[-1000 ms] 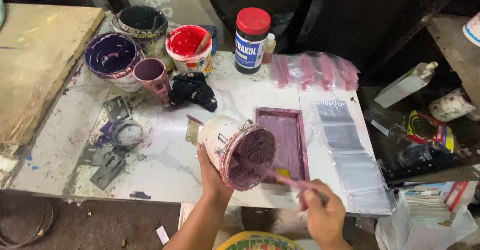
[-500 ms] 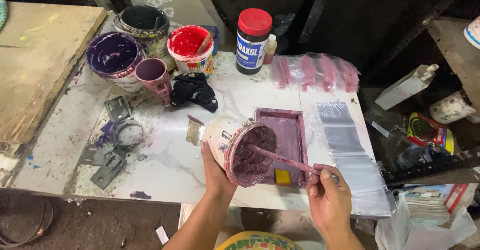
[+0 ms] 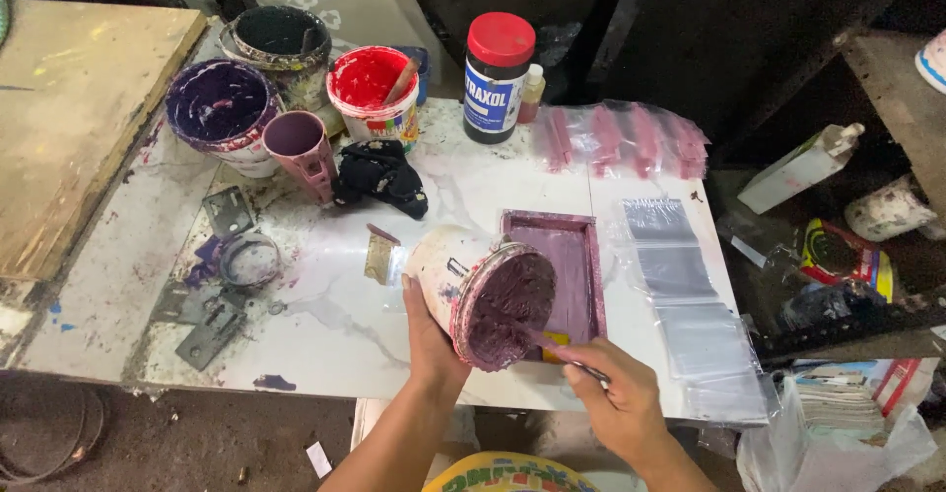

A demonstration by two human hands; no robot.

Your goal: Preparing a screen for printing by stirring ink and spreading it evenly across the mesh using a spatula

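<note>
Over the desk's near edge: the tub [image 3: 473,290] is held tipped on its side, its mouth toward the tray [image 3: 567,280].
Left hand [image 3: 429,339]: wrapped around the tub's lower wall from beneath, fingers closed on it.
Right hand [image 3: 611,403]: pinching a thin stick [image 3: 562,352], its tip inside the tub's purple paste.
Tub handling: probably light plastic with thick, clinging paint; the smeared walls look slippery, so a full-palm hold at mid-wall seems safest.
Stick: stiff and slender, best held near its far end.
Desk [image 3: 315,305]: white, paint-stained.
Nearby: red bucket [image 3: 372,88], purple bucket [image 3: 219,108], black jar [image 3: 498,73], clear bags [image 3: 690,305].
</note>
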